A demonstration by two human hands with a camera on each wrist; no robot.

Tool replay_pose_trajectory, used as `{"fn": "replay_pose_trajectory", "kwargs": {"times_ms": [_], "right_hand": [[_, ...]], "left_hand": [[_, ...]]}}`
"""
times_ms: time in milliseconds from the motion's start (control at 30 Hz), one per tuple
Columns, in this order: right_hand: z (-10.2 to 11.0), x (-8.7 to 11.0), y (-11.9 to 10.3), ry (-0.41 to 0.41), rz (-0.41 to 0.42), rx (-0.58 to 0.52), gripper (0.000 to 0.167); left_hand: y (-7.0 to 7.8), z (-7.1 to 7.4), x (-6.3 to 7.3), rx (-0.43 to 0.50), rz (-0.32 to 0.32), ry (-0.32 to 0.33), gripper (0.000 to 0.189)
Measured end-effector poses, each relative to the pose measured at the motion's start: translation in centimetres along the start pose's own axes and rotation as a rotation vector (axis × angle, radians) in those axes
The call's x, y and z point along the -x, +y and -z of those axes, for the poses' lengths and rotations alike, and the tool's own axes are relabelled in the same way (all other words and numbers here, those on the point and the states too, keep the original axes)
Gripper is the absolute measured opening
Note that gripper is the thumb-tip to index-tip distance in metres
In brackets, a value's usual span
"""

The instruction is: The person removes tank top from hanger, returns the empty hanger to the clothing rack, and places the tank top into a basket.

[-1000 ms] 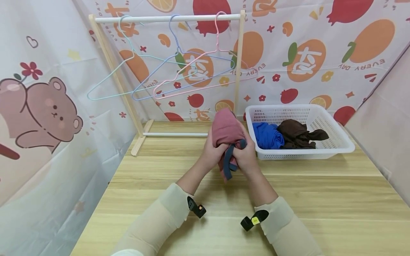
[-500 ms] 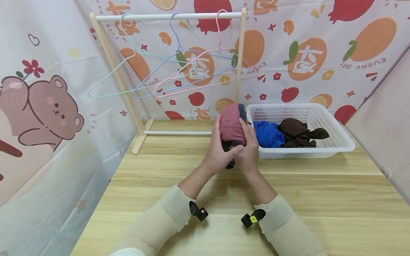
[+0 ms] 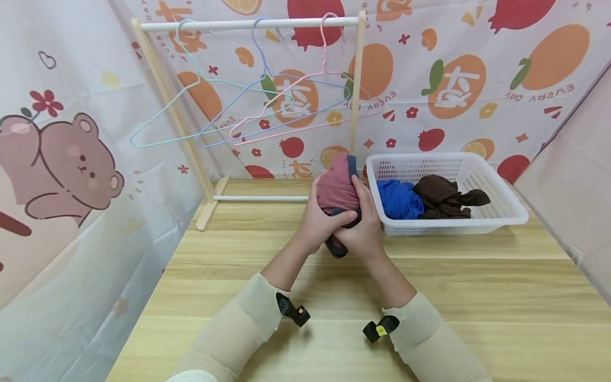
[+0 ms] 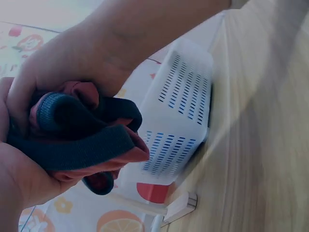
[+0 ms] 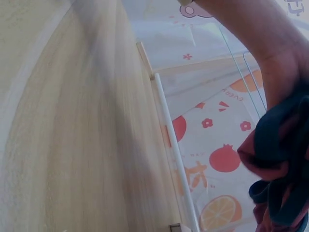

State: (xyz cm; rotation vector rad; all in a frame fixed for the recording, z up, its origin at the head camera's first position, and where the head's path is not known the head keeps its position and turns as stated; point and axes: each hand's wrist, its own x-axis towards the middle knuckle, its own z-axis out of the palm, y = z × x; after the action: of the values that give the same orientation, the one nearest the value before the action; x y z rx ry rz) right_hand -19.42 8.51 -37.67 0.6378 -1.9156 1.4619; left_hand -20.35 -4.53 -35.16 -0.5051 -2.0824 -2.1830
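Both hands grip a bunched dusty-red garment (image 3: 336,188) with dark blue-grey bands, held above the table in the middle of the head view. My left hand (image 3: 316,225) wraps its left side, thumb across the lower front. On the other side my right hand (image 3: 365,225) curls its fingers over the cloth near a dark band at the upper right. The left wrist view shows the folded bands of the garment (image 4: 96,150) close up between the hands. At the right edge of the right wrist view, part of the garment (image 5: 280,150) hangs below a hand. Its exact kind is hidden by the folds.
A white perforated basket (image 3: 444,228) stands right of the hands, with a blue cloth (image 3: 400,200) and a dark brown cloth (image 3: 441,196) inside. Behind, a wooden rack (image 3: 157,69) carries a mint hanger (image 3: 162,114), a blue hanger (image 3: 229,109) and a pink hanger (image 3: 286,95).
The garment has been turned in the hands: a dark band now sits at its upper right, and the strip that dangled in front is tucked lower. Lately hands and garment shifted slightly left.
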Motion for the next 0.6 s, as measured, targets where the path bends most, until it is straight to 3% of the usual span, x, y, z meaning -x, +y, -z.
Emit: {"fn": "replay_pose_trajectory", "kwargs": {"times_ms": [100,200,400,600], "right_hand": [[0.02,0.14,-0.05,-0.047,-0.024,-0.138,0.092],[-0.15,0.18,0.03,-0.063,-0.026,-0.209,0.086],[-0.42,-0.46,0.65,-0.058,-0.032,-0.281,0.077],[0.1,-0.68,0.66,-0.187,-0.231,-0.541,0.102]], "left_hand": [[0.12,0.11,0.09,0.116,-0.008,0.007,0.088],[0.06,0.11,0.23,0.208,-0.009,0.013,0.082],[-0.05,0.32,0.55,0.252,-0.019,-0.014,0.07],[-0.17,0.95,0.97,0.269,0.004,-0.136,0.062]]}}
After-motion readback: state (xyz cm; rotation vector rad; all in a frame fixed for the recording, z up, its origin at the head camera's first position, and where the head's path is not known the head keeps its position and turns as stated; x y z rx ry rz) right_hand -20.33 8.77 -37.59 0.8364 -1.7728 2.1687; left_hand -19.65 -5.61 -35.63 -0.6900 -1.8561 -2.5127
